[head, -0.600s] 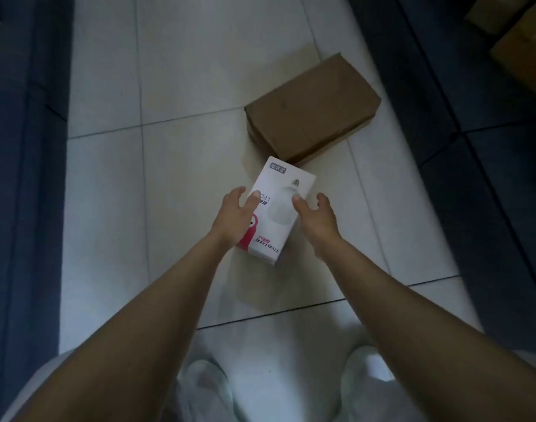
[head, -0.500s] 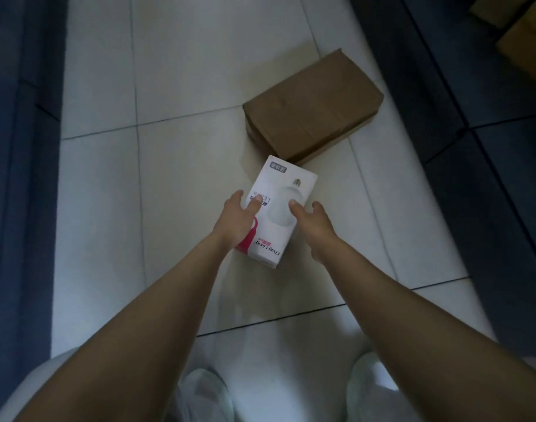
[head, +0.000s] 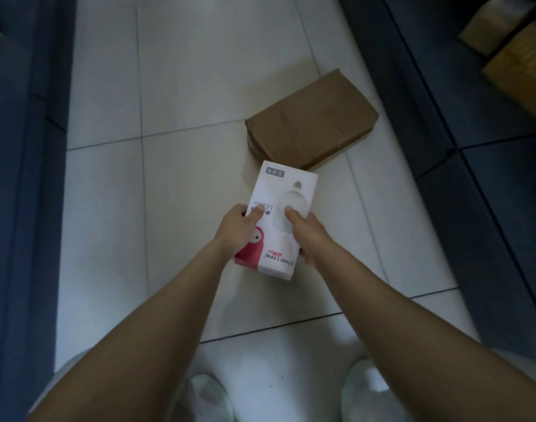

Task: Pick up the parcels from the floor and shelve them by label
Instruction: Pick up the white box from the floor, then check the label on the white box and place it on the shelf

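A white bulb box (head: 286, 190) with a red figure and a printed lamp is held above the tiled floor, printed face up. My left hand (head: 240, 228) grips its left edge with the thumb on top. My right hand (head: 306, 231) grips its right edge, thumb on the printed lamp. A brown cardboard parcel (head: 313, 120) lies flat on the floor just beyond the white box, turned at an angle.
Dark blue shelving (head: 26, 178) runs along the left of the aisle and more dark blue shelves (head: 486, 166) along the right. Brown cartons (head: 516, 53) sit on the right shelf at the top corner. My two white shoes (head: 211, 397) stand on the white tiled floor (head: 184, 86).
Both hands have lifted the white box a little and drawn it closer to me. The brown parcel has not moved.
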Available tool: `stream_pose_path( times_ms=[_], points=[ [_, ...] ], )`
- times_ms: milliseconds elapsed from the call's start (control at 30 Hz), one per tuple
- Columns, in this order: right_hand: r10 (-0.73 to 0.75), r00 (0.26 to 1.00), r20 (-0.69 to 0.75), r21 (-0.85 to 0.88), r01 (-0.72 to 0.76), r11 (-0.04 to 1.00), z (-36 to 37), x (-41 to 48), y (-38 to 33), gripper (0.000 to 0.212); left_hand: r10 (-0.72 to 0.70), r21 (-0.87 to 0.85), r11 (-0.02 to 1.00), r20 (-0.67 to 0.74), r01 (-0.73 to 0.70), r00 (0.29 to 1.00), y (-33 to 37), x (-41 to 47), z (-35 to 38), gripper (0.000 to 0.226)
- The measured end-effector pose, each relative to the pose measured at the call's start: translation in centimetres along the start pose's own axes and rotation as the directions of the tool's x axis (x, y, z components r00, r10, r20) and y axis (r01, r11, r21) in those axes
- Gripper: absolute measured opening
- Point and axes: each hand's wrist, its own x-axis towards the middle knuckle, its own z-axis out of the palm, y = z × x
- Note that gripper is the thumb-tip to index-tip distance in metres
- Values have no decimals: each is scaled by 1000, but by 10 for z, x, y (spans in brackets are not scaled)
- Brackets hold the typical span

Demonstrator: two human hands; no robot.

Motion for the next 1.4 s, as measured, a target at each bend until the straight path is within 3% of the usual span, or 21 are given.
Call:
stream_pose_path(
  times_ms=[133, 567, 833, 933, 1133, 1400],
  points=[
    [-49, 999, 14, -31, 49, 998, -5, -57, -51, 47, 73, 19, 997, -9, -73, 997, 50, -42, -32, 44],
    [-308, 949, 69, 22, 307, 951, 2, -331, -264, 35, 227, -79, 965, -235, -251, 945, 285, -256, -190, 28],
    [-432, 895, 110, -39, 438, 898, 31, -490, -388, 58, 284, -71, 941, -364, -331, 887, 409, -382, -307, 33],
    [-498, 863, 90, -108, 505, 856, 53, -523, -420, 76, 311, -100, 920, -403, -379, 861, 436, -418, -346, 35],
    [-688, 722, 73, -153, 690, 708, 103, -573, -466, 45, 356, -102, 884, -486, -456, 798, 466, -466, -415, 51],
    [-787, 606, 110, -86, 795, 600, 142, -648, -482, 33, 342, -190, 848, -515, -494, 786, 468, -483, -476, 61]
  ],
)
